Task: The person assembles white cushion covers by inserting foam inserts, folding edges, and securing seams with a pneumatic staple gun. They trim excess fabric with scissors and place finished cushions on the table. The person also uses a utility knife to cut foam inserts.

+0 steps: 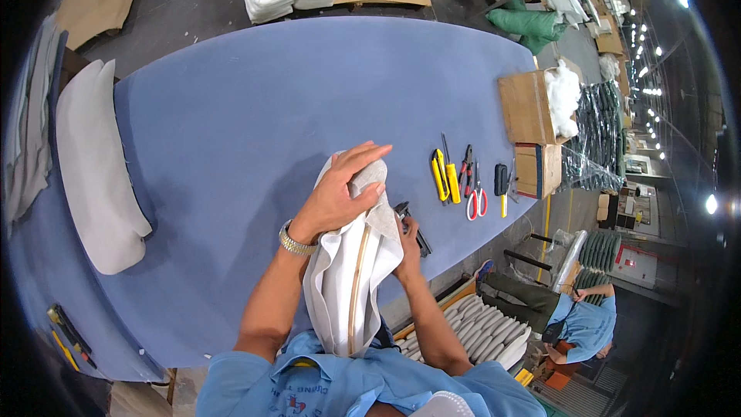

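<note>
Seemingly I'm fastening the pale cover piece (343,270), propped against my chest: left hand (337,194) spread over its far end, right hand (409,251) wrapped round a black tool (424,243). Next likely needs taut fabric.

Bright lamps (711,204) dot the dark ceiling (691,100) beyond a blue-topped table (231,100).

A blue table (231,100) bears scissors (477,187), pliers (467,157), a cutter (439,173).

Left fingers (360,157) on pale cushion (337,282)
</note>
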A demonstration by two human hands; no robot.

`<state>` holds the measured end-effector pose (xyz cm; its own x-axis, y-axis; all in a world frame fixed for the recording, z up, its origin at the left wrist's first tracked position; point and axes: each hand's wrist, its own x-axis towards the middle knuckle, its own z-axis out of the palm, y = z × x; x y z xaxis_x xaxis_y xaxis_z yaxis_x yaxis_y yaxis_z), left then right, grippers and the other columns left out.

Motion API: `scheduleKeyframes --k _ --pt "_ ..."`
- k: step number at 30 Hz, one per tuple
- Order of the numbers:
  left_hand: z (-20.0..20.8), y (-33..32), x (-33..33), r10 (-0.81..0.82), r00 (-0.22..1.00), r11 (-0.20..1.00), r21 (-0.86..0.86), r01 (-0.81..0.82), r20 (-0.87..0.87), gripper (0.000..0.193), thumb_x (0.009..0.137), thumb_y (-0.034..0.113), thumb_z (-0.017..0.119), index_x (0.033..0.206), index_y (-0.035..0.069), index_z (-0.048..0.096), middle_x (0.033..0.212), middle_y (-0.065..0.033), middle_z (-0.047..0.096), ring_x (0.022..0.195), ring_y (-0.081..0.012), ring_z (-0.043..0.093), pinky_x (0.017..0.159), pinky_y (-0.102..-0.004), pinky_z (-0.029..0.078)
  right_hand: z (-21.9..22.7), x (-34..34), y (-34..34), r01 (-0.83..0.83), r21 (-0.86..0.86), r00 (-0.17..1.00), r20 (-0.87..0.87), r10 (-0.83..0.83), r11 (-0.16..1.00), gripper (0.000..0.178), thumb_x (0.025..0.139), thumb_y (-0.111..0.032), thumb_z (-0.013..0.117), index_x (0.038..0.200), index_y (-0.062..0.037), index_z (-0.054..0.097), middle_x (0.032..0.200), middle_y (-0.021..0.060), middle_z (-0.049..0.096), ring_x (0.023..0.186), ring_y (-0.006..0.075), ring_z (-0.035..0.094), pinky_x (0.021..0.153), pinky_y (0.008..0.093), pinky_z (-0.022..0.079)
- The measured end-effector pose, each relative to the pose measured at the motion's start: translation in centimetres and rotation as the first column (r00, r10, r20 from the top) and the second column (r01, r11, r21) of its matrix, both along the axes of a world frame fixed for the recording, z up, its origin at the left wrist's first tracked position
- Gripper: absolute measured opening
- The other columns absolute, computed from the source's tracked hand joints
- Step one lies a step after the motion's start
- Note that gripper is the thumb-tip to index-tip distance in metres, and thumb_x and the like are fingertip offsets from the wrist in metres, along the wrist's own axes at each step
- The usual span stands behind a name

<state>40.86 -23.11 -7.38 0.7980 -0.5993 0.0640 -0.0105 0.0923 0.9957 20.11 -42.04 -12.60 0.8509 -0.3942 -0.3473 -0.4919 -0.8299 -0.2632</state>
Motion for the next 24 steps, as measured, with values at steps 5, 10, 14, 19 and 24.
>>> scheduleKeyframes --k 5,10,14,19,24 --pt "-0.5 0.0 -0.4 0.024 1.000 1.000 -0.002 -0.024 0.012 0.061 0.090 0.017 0.067 0.149 0.013 0.054 0.149 -0.0087 0.057 0.148 -0.0308 0.041 0.123 -0.0488 0.028 7.1 3.5 -3.0 0.072 0.447 0.993 0.053 -0.107 0.891 0.090 0.075 0.006 0.079 0.155 -0.0152 0.046 0.130 0.0128 0.061 0.116 0.0277 0.064 0.101 0.0367 0.052" --pt "-0.8 -0.3 -0.8 0.038 0.999 0.999 0.025 -0.038 0.004 0.063 0.088 0.018 0.067 0.150 0.015 0.054 0.151 -0.0094 0.055 0.147 -0.0305 0.042 0.125 -0.0520 0.021 16.2 8.1 -2.2 0.012 0.701 0.959 0.193 -0.207 0.713 0.075 0.082 0.004 0.075 0.152 -0.0048 0.050 0.138 0.0090 0.063 0.122 0.0180 0.061 0.104 0.0335 0.049" --pt "-0.8 -0.1 -0.6 0.043 0.999 0.999 0.031 -0.043 0.006 0.068 0.084 0.015 0.066 0.151 0.017 0.053 0.151 -0.0117 0.054 0.147 -0.0309 0.042 0.126 -0.0555 0.016 19.0 11.9 -2.0 -0.344 0.528 0.934 0.277 0.225 0.777 0.076 0.076 -0.009 0.077 0.149 -0.0049 0.053 0.138 0.0154 0.065 0.122 0.0268 0.066 0.103 0.0375 0.051" --pt "-0.6 0.1 -0.5 0.038 0.999 0.998 0.043 -0.038 0.002 0.073 0.080 0.012 0.067 0.151 0.019 0.053 0.150 -0.0131 0.053 0.146 -0.0311 0.043 0.125 -0.0575 0.015 19.5 13.0 -1.5 -0.359 0.476 0.933 0.168 0.318 0.803 0.078 0.073 -0.014 0.074 0.147 -0.0070 0.054 0.135 0.0165 0.066 0.120 0.0345 0.068 0.101 0.0401 0.053" --pt "-1.4 0.1 -0.2 0.039 0.999 0.999 -0.035 -0.038 0.024 0.074 0.079 0.011 0.067 0.152 0.018 0.053 0.148 -0.0132 0.053 0.143 -0.0314 0.046 0.124 -0.0564 0.016 20.6 15.3 -1.5 -0.474 0.403 0.877 0.134 0.462 0.783 0.075 0.074 -0.015 0.075 0.146 -0.0077 0.055 0.135 0.0158 0.066 0.118 0.0347 0.068 0.100 0.0394 0.053"
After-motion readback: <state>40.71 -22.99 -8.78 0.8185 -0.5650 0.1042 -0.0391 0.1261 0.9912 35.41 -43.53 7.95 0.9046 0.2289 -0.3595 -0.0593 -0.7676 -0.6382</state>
